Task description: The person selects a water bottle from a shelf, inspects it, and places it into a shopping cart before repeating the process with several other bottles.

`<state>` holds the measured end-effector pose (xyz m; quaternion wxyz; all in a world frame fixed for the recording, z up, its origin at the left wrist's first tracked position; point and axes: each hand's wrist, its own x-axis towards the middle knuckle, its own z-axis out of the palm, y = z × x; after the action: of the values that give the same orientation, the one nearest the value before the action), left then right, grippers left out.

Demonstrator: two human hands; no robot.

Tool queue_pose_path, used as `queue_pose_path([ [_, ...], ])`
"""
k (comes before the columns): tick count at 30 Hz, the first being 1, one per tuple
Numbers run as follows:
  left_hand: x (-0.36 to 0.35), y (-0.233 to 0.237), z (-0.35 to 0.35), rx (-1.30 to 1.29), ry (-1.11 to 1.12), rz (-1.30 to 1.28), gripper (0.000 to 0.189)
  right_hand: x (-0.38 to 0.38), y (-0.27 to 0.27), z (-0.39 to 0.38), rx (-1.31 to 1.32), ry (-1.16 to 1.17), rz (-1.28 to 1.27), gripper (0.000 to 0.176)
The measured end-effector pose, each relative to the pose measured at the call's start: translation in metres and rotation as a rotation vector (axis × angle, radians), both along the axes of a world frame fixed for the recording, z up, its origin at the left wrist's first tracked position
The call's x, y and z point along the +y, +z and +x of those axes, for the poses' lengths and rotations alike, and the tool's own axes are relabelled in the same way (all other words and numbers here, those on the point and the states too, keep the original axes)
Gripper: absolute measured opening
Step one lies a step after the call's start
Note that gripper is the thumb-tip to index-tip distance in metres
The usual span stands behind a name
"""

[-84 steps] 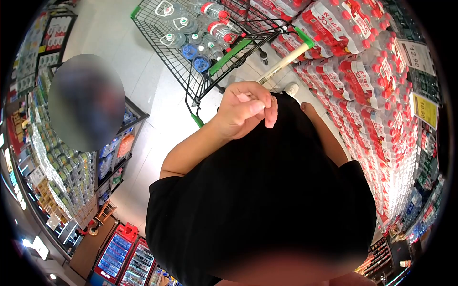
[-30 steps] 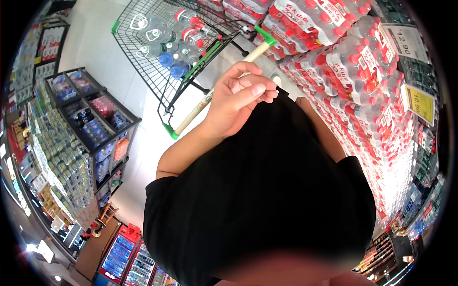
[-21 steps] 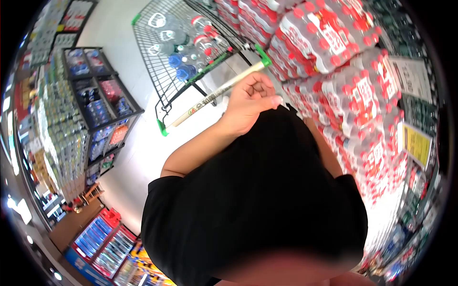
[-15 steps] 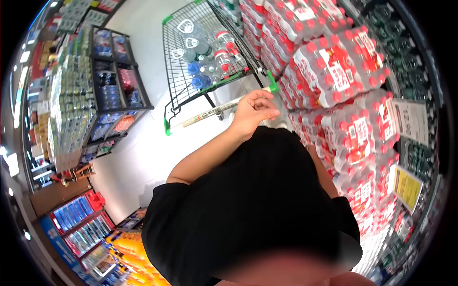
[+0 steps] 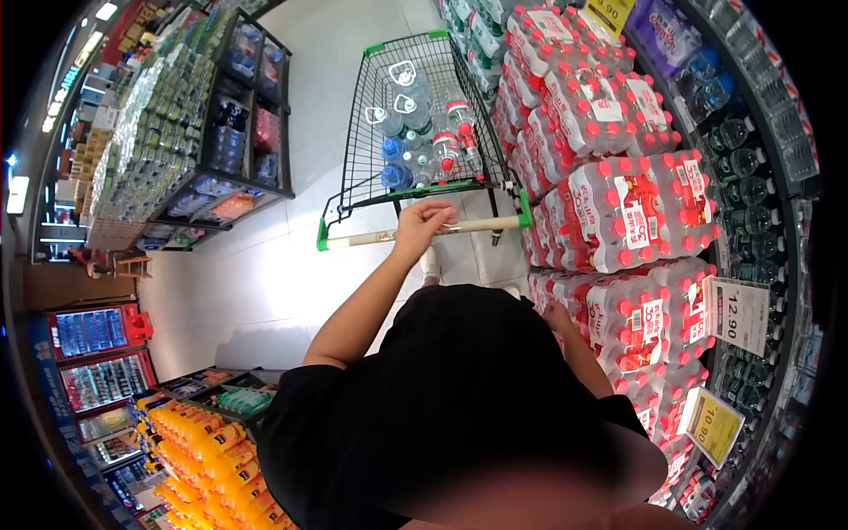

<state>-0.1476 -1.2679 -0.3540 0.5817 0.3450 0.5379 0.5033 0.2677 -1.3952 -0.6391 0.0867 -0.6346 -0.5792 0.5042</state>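
The right hand (image 5: 556, 317) hangs low beside the wrapped bottle packs (image 5: 640, 208); its grip cannot be told. Farther forward, the left hand (image 5: 425, 226) is loosely curled over the cart handle (image 5: 484, 226), whether gripping it cannot be told. Beyond both hands, the wire cart (image 5: 352, 159) holds large clear bottles (image 5: 415, 93), blue-capped bottles (image 5: 395, 162) and red-capped bottles (image 5: 447, 150).

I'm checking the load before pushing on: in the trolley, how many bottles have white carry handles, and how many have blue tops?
Bottles with white carry handles: 3
Blue-topped bottles: 2
Total: 5
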Motion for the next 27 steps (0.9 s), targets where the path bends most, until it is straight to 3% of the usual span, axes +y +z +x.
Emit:
queue_pose_path([
  [1,0.007,-0.010,-0.019,0.109,0.002,0.027,0.016,0.009,0.018,-0.009,0.023,0.007,-0.026,0.013],
  [2,0.015,-0.021,-0.040,0.217,0.003,0.056,0.016,0.014,0.002,-0.010,0.050,0.037,-0.054,0.012],
  [4,0.031,-0.039,-0.071,0.502,0.094,0.098,0.018,0.024,0.037,-0.034,0.071,-0.126,-0.177,0.012],
  [8,0.060,-0.077,-0.127,0.701,0.027,0.142,0.022,0.020,0.027,-0.063,-0.099,0.027,0.009,0.015],
  [12,0.085,-0.112,-0.165,0.925,-0.224,0.202,0.024,0.011,0.017,-0.095,-0.114,0.042,0.117,0.022],
  [13,0.091,-0.124,-0.172,0.938,-0.274,0.199,0.024,0.010,0.010,-0.103,-0.219,0.171,0.273,0.024],
  [15,0.102,-0.158,-0.188,0.918,-0.353,0.220,0.027,0.008,0.021,-0.117,-0.209,0.056,0.132,0.023],
  [16,0.103,-0.146,-0.190,0.964,-0.469,0.098,0.027,0.006,0.038,-0.128,-0.200,-0.002,0.061,0.023],
  [18,0.116,-0.196,-0.206,0.856,-0.707,0.090,0.048,0.005,0.051,-0.144,-0.247,0.037,0.002,0.020],
  [20,0.114,-0.163,-0.202,0.797,-0.985,-0.132,0.071,-0.002,0.034,-0.150,-0.368,0.169,0.018,0.020],
  [21,0.113,-0.142,-0.201,0.828,-1.071,-0.195,0.090,-0.006,0.048,-0.161,-0.258,-0.004,-0.085,0.021],
  [24,0.104,-0.119,-0.208,0.750,-1.111,-0.128,0.089,-0.026,-0.013,-0.169,-0.444,0.118,0.033,0.020],
  [25,0.102,-0.115,-0.210,0.730,-1.106,-0.119,0.076,-0.035,-0.022,-0.167,-0.186,-0.075,0.068,0.018],
  [27,0.095,-0.125,-0.217,0.705,-1.065,0.031,0.064,-0.046,-0.082,-0.173,-0.214,-0.159,0.025,0.018],
])
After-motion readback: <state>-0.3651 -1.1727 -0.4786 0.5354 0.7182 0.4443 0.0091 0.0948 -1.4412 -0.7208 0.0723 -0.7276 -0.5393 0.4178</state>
